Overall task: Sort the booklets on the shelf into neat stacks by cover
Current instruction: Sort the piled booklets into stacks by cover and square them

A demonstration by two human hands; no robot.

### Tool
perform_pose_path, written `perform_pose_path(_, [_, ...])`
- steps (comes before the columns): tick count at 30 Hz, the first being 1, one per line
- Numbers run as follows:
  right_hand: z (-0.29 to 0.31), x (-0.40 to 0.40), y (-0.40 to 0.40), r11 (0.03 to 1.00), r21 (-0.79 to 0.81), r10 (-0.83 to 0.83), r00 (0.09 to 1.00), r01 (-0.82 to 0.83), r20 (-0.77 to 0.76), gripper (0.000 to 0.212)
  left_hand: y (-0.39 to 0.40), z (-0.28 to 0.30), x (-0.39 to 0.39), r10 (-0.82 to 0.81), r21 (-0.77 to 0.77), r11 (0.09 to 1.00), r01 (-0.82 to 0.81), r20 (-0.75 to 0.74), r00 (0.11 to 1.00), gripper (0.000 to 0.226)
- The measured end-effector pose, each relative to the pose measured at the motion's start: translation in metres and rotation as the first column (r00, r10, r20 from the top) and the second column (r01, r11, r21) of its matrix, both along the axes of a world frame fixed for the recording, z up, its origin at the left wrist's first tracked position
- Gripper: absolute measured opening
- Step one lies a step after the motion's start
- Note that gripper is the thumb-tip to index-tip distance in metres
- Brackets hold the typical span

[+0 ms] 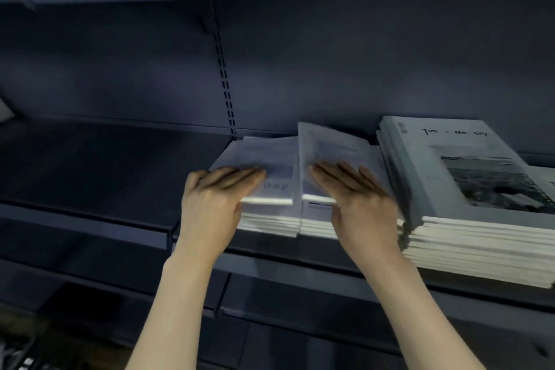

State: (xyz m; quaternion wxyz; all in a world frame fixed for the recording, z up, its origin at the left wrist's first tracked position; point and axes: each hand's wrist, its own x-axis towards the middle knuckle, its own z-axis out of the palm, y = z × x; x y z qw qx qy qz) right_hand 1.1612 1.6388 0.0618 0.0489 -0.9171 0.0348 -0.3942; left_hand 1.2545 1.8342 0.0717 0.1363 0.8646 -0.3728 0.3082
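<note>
on the dark grey metal shelf (120,177) two low stacks of small pale-blue booklets sit side by side, touching, just left of a taller pile of large grey photo-cover booklets (468,189). the left hand (216,198) lies over the near left corner of the left small stack (264,177), fingers straight across the cover and thumb seemingly tucked under the top few copies, so it looks to be holding a thin bundle. the right hand (357,192) rests flat on the right small stack (330,156), fingers extended; its top booklets are lifted and tilted toward the back wall. motion blur makes it hard to say whether the thumb pinches them.

the likely step is squaring these two small stacks. risks from here: the tilted top copies could slide backward or fan open if the right hand lets go unevenly; a sideways nudge could push the right stack against the large pile, whose near edges are already ragged; and loose copies near the front lip could drop off the shelf.
</note>
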Motion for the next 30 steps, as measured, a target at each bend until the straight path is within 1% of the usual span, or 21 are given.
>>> perform_pose_path(2, [-0.004,0.004,0.002,1.0,-0.008,-0.028,1.0,0.028,-0.012,0.069,-0.001,-0.004,0.005,-0.018,-0.003,1.0,0.018,-0.026,0.999,0.061])
perform_pose_path(7, [-0.009,0.009,0.002,0.993,0.012,-0.113,0.986,0.115,-0.12,0.07,-0.004,-0.014,0.019,-0.06,-0.009,0.998,0.059,-0.077,0.995,0.058])
perform_pose_path(10, [-0.011,0.008,0.004,0.994,0.007,-0.107,0.96,0.113,-0.26,0.073,-0.004,-0.02,0.023,-0.08,0.014,0.996,0.083,-0.147,0.986,0.071])
perform_pose_path(12, [-0.003,0.007,0.001,0.997,0.025,-0.057,0.909,0.074,-0.412,0.072,-0.002,-0.022,0.025,-0.096,0.054,0.993,0.109,-0.204,0.974,0.073])
perform_pose_path(14, [0.006,0.004,-0.006,0.996,0.089,0.026,0.818,0.03,-0.574,0.063,0.001,-0.018,0.028,-0.103,0.089,0.987,0.132,-0.273,0.957,0.066])
perform_pose_path(16, [0.012,0.004,-0.013,0.993,0.118,0.081,0.742,-0.002,-0.666,0.059,0.0,-0.009,0.028,-0.074,0.115,0.986,0.124,-0.368,0.927,0.066])
perform_pose_path(17, [0.014,0.004,-0.015,0.99,0.139,0.102,0.72,-0.008,-0.687,0.06,0.0,-0.005,0.027,-0.055,0.139,0.982,0.126,-0.426,0.903,0.067])
perform_pose_path(19, [0.016,0.002,-0.016,0.979,0.202,0.155,0.691,-0.014,-0.706,0.062,-0.001,-0.003,0.027,-0.038,0.193,0.969,0.152,-0.494,0.869,0.068])
perform_pose_path(23, [0.015,-0.001,-0.017,0.97,0.242,0.193,0.681,-0.024,-0.706,0.059,-0.002,-0.002,0.018,0.032,0.269,0.954,0.131,-0.526,0.85,0.078])
perform_pose_path(26, [0.014,-0.002,-0.017,0.97,0.24,0.193,0.683,-0.027,-0.705,0.058,-0.005,-0.004,0.016,0.029,0.253,0.958,0.134,-0.553,0.832,0.083])
perform_pose_path(30, [0.015,-0.005,-0.017,0.969,0.246,0.198,0.694,-0.031,-0.693,0.056,-0.006,-0.01,0.017,-0.011,0.193,0.972,0.138,-0.545,0.838,0.089])
